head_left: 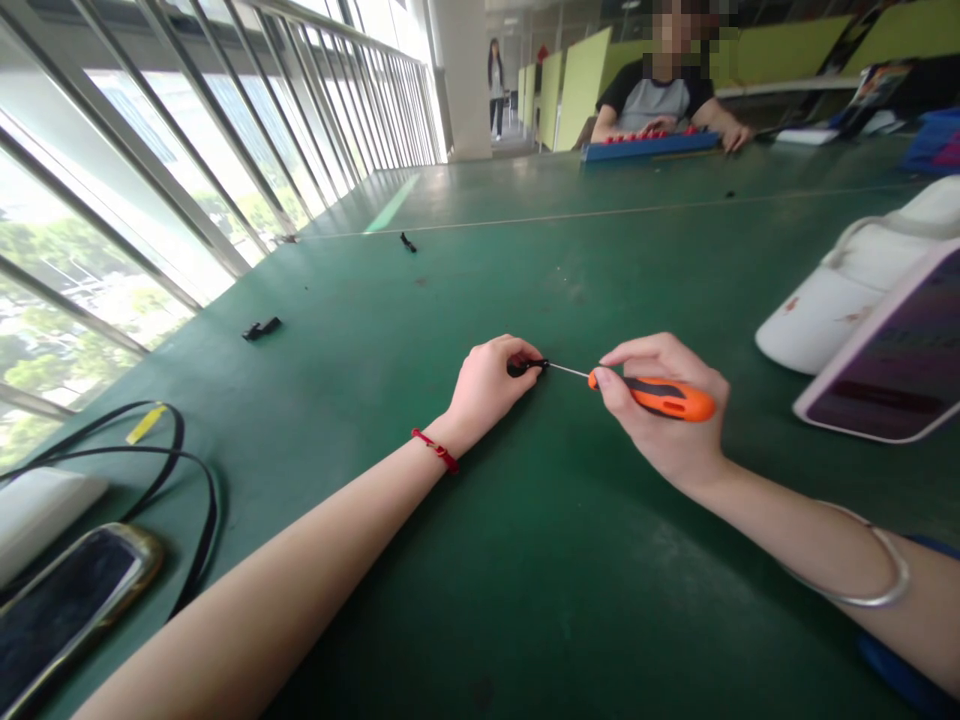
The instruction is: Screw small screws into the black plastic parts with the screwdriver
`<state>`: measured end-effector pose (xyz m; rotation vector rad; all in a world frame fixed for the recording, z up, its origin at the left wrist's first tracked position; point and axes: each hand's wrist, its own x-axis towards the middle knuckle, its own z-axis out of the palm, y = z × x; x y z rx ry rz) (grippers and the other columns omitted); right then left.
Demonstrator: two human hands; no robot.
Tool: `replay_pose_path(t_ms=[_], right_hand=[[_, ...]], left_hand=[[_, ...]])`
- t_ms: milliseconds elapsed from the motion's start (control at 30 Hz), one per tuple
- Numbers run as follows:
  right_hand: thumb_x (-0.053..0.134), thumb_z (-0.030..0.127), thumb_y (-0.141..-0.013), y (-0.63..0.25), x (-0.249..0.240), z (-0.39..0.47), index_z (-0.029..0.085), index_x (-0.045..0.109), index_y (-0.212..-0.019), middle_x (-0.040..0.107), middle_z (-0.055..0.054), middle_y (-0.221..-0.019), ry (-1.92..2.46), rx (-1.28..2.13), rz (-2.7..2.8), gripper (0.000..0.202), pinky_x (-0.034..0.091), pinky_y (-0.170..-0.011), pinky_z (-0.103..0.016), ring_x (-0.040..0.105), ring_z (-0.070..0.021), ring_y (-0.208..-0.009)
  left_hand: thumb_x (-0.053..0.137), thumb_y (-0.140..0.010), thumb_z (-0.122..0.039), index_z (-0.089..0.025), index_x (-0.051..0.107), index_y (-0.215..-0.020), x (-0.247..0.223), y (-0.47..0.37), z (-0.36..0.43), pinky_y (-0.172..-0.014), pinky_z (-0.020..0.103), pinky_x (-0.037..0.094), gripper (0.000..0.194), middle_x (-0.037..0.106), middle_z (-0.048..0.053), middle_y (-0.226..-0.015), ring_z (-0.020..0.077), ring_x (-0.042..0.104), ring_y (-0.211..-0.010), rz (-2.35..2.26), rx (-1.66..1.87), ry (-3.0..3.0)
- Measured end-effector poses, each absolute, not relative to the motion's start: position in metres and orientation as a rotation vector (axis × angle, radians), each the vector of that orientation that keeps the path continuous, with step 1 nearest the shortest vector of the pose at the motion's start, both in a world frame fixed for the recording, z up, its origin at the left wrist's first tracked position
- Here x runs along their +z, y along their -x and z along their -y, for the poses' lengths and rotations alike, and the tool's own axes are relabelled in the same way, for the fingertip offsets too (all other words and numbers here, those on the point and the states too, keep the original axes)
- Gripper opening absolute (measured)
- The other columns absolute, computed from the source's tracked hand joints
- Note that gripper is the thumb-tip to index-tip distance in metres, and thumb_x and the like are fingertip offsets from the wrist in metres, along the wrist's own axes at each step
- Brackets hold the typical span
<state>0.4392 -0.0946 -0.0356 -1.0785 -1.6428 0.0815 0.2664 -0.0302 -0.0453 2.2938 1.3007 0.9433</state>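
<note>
Near the middle of the green table [465, 290], my left hand [495, 385] pinches a small black part [525, 368] between thumb and fingers. My right hand [667, 420] is closed round the handle of an orange and black screwdriver [679, 400]. Its thin metal shaft points left, and the tip meets the right end of the black part; the exact contact is too small to make out. Two other small black pieces lie farther off, one [262, 328] at the left and one [408, 242] beyond it.
At the left are a phone [67, 610], a white box-like object [49, 510] and a black cable [214, 500]. A white bottle [825, 310] and an upright phone [892, 350] stand right. Across the table, a person sits behind a blue tray [652, 147]. Railings [300, 110] line the left edge.
</note>
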Motion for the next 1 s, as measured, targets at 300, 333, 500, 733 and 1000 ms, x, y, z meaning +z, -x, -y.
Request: replay_pose_path(t_ms=[300,333,500,733,1000], right_hand=[[0.070,0.015,-0.065,-0.4409,-0.0376,0.0901,0.026,0.053,-0.094,0.048,0.006,-0.059,0.912,0.028,1.598,0.035,0.042,-0.052,-0.030,0.046,-0.0114,-0.050],[0.069,0.013,-0.066,-0.4410,-0.0375,0.0905,0.025,0.055,-0.089,0.048,0.006,-0.055,0.928,0.020,1.617,0.030,0.041,-0.050,-0.029,0.045,-0.0107,-0.048],[0.066,0.009,-0.063,-0.4383,-0.0353,0.0896,0.024,0.048,-0.100,0.051,0.001,-0.079,0.851,0.041,1.534,0.044,0.046,-0.053,-0.028,0.054,-0.0125,-0.062],[0.068,0.010,-0.066,-0.4408,-0.0340,0.0939,0.023,0.057,-0.084,0.058,0.001,-0.070,0.921,-0.045,1.675,0.025,0.045,-0.054,-0.029,0.053,-0.0127,-0.059],[0.069,0.015,-0.062,-0.4421,-0.0331,0.0885,0.023,0.049,-0.109,0.050,0.002,-0.073,0.877,0.009,1.588,0.052,0.046,-0.053,-0.030,0.050,-0.0128,-0.059]], left_hand=[[0.057,-0.077,-0.017,-0.017,0.069,-0.087,-0.0439,-0.2663,0.0316,-0.073,0.025,0.049,0.015,0.069,0.002,-0.087,0.0141,0.062,-0.077,-1.273,0.931,-2.302],[0.057,-0.078,-0.017,-0.017,0.069,-0.087,-0.0438,-0.2662,0.0315,-0.073,0.025,0.049,0.016,0.069,0.002,-0.088,0.0143,0.062,-0.078,-1.269,0.926,-2.302],[0.056,-0.079,-0.017,-0.018,0.069,-0.089,-0.0429,-0.2654,0.0321,-0.077,0.026,0.050,0.016,0.069,0.003,-0.091,0.0152,0.062,-0.081,-1.269,0.899,-2.301],[0.054,-0.082,-0.016,-0.019,0.068,-0.091,-0.0408,-0.2652,0.0326,-0.084,0.029,0.049,0.017,0.069,0.002,-0.097,0.0168,0.062,-0.091,-1.278,0.856,-2.328],[0.051,-0.083,-0.014,-0.018,0.067,-0.092,-0.0416,-0.2652,0.0332,-0.085,0.029,0.048,0.018,0.069,0.002,-0.097,0.0168,0.061,-0.092,-1.264,0.863,-2.348]])
